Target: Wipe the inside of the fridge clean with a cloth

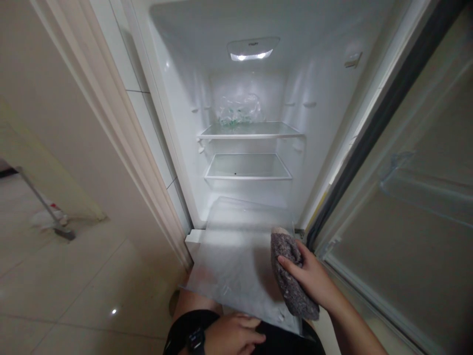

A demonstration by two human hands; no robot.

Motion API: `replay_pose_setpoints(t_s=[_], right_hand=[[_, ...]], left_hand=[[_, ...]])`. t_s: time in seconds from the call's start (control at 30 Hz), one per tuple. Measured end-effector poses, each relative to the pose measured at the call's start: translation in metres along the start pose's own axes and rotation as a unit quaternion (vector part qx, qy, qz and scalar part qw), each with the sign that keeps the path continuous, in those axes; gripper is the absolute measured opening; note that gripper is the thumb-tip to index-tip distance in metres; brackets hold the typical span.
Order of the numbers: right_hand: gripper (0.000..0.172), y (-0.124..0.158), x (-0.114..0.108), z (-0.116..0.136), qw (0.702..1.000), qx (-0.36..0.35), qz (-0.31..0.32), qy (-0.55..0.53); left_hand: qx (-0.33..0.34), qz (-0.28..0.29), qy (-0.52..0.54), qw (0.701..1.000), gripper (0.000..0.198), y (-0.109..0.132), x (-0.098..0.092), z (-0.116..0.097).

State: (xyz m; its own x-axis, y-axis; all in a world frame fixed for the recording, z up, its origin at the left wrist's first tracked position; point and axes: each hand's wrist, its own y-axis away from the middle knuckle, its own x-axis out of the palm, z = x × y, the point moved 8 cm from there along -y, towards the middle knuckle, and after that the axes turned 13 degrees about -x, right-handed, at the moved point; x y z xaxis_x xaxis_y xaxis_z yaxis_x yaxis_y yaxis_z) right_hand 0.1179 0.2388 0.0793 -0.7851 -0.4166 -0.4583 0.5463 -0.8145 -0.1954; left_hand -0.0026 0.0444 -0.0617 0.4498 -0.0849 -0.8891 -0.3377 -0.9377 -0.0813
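Note:
A clear glass shelf panel (236,266) lies tilted, its far end inside the refrigerator and its near edge over my lap. My right hand (308,276) grips a bunched grey-brown cloth (286,276) over the panel's right side, thumb on top. Whether the cloth presses on the panel I cannot tell. Just below the near edge of the panel is my left hand (236,335), with a dark watch on the wrist. Its fingers are stretched to the right and a little apart, and nothing shows in them.
Inside the open refrigerator are an upper shelf (254,129) with a crumpled plastic bag (240,109) and a lower shelf (249,166). Its door (417,236) stands open on the right. A wall edge (121,148) runs along the left; a broom (63,231) rests on the floor beyond.

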Motion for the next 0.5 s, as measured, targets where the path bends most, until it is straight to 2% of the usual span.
replay_pose_setpoints(t_s=[0.03, 0.07, 0.1, 0.13, 0.17, 0.2, 0.23, 0.3, 0.33, 0.37, 0.4, 0.5], right_hand=[[0.082, -0.001, 0.000, 0.001, 1.000, -0.008, 0.003, 0.012], [0.079, -0.002, -0.001, 0.004, 0.999, -0.018, 0.007, 0.027], [0.076, -0.004, 0.000, 0.009, 0.998, -0.032, 0.010, 0.049], [0.073, -0.007, 0.001, 0.015, 0.995, -0.051, 0.013, 0.080], [0.070, -0.011, 0.003, 0.023, 0.990, -0.075, 0.017, 0.122], [0.067, -0.015, 0.007, 0.032, 0.979, -0.100, 0.019, 0.176], [0.065, -0.021, 0.013, 0.041, 0.963, -0.126, 0.024, 0.236], [0.064, -0.033, 0.033, 0.055, 0.921, -0.168, 0.051, 0.347], [0.064, -0.040, 0.044, 0.059, 0.901, -0.182, 0.069, 0.387], [0.063, -0.046, 0.057, 0.061, 0.885, -0.194, 0.089, 0.415], [0.063, -0.053, 0.069, 0.061, 0.871, -0.206, 0.109, 0.431], [0.065, -0.070, 0.099, 0.062, 0.843, -0.247, 0.155, 0.452]], left_hand=[[-0.005, -0.003, 0.038, 0.999, 0.031, 0.008, -0.016, -0.002], [-0.031, -0.028, 0.078, 0.996, 0.030, 0.018, -0.036, 0.002], [-0.086, -0.087, 0.101, 0.987, 0.029, 0.029, -0.060, 0.014], [-0.153, -0.175, 0.096, 0.968, 0.026, 0.044, -0.086, 0.030], [-0.213, -0.238, 0.063, 0.946, 0.032, 0.060, -0.105, 0.046], [-0.259, -0.277, 0.025, 0.925, 0.048, 0.075, -0.119, 0.062], [-0.297, -0.283, -0.004, 0.912, 0.075, 0.086, -0.125, 0.078], [-0.344, -0.242, -0.013, 0.907, 0.137, 0.100, -0.118, 0.109], [-0.360, -0.209, -0.007, 0.909, 0.153, 0.105, -0.108, 0.121], [-0.384, -0.178, 0.003, 0.906, 0.158, 0.109, -0.097, 0.133], [-0.413, -0.157, 0.014, 0.897, 0.156, 0.113, -0.087, 0.142], [-0.472, -0.156, -0.001, 0.868, 0.127, 0.120, -0.074, 0.148]])
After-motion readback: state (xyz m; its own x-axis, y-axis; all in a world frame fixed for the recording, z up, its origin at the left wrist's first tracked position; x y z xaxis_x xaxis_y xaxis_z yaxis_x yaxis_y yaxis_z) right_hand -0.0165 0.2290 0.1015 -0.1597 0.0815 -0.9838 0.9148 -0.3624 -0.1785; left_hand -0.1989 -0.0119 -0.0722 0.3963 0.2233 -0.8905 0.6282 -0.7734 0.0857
